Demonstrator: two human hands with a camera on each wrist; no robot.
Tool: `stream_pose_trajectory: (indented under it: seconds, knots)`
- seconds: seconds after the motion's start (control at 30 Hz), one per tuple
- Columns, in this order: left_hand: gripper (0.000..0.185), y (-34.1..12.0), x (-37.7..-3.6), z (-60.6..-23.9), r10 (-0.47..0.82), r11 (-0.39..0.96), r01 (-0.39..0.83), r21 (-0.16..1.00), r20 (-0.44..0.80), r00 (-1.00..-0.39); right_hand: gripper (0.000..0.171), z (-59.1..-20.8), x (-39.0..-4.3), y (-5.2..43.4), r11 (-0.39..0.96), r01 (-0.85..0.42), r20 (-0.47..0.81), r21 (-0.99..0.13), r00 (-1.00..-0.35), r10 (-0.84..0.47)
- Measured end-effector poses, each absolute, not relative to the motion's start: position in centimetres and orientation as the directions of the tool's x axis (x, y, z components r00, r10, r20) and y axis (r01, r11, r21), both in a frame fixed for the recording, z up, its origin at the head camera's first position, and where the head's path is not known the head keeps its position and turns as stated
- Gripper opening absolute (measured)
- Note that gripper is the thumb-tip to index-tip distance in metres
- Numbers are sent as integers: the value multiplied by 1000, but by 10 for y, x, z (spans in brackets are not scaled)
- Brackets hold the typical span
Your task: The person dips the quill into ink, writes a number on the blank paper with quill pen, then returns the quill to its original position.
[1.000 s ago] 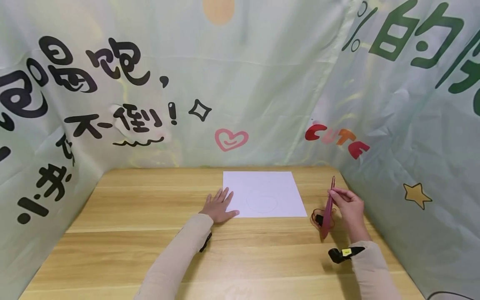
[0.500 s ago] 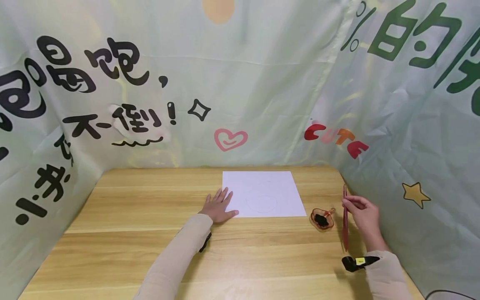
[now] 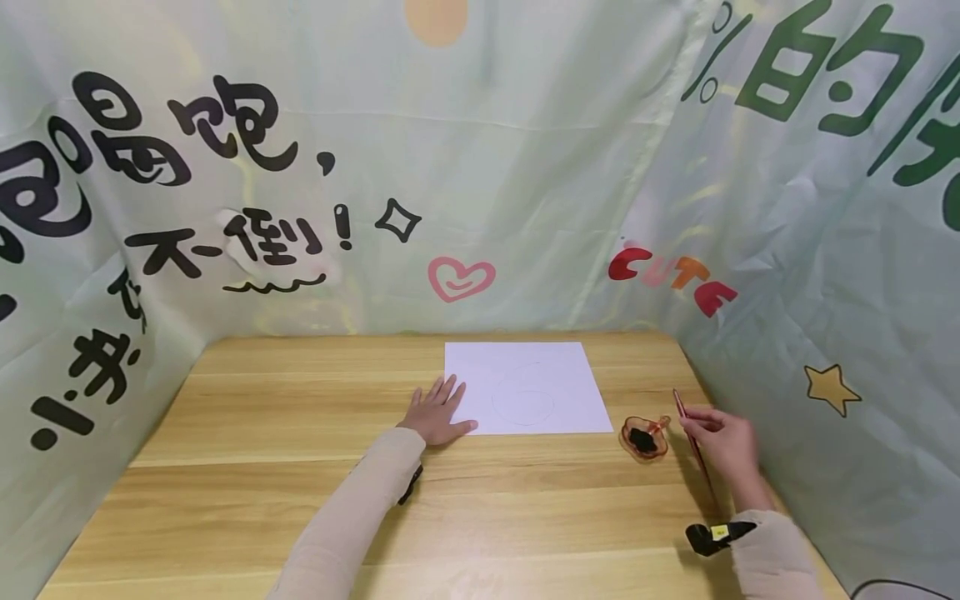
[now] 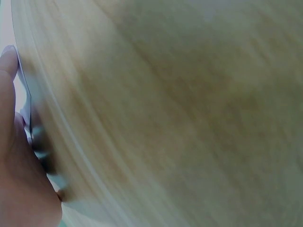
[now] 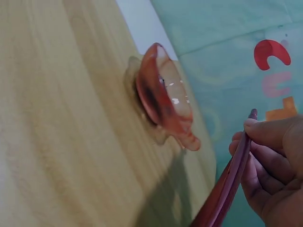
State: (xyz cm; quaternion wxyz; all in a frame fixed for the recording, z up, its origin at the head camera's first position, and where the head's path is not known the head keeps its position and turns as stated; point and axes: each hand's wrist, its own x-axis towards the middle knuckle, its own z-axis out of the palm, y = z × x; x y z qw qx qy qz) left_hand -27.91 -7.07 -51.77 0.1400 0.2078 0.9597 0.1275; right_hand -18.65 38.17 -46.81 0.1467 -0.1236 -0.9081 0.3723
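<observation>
My left hand (image 3: pixel 437 414) lies flat with fingers spread over the lower left edge of a white sheet of paper (image 3: pixel 577 379). A faint circle is drawn on the sheet. At the right, my right hand (image 3: pixel 723 442) pinches a slender maroon stick-like tool (image 5: pixel 232 182) between thumb and fingers, near its thin upper end. Its lower part broadens and slants down toward the wrist. Left of this hand stands a small amber see-through dish (image 5: pixel 151 87) with a short handle and something black inside. In the left wrist view only part of the left hand (image 4: pixel 21 184) shows.
The wooden table (image 3: pixel 300 500) runs up to fabric walls (image 3: pixel 525 192) printed with lettering and shapes on three sides. The right wall (image 3: pixel 795 467) stands close beside my right hand. Each wrist wears a small black camera (image 3: pixel 708 537).
My right hand has moved right, away from the dish, then lower, with the maroon tool. The tool now tilts, its top leaning left. The left hand and paper have stayed put.
</observation>
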Motion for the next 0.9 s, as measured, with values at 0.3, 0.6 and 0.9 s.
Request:
stream_pose_trajectory:
  seconds: [0.3,0.6,0.9]
  knots:
    - [84,-71,-279,-518,439,874,367,318,-197,-877,22,-488,-188,380,774,120,231,-622,-916,328]
    - [82,-70,-275,-513,436,879,367,305,-202,-877,21,-498,-186,378,783,144,196,-606,-926,322]
    - [82,-69,-274,-509,434,878,365,311,-192,-880,18,-505,-188,381,793,119,207,-598,-932,296]
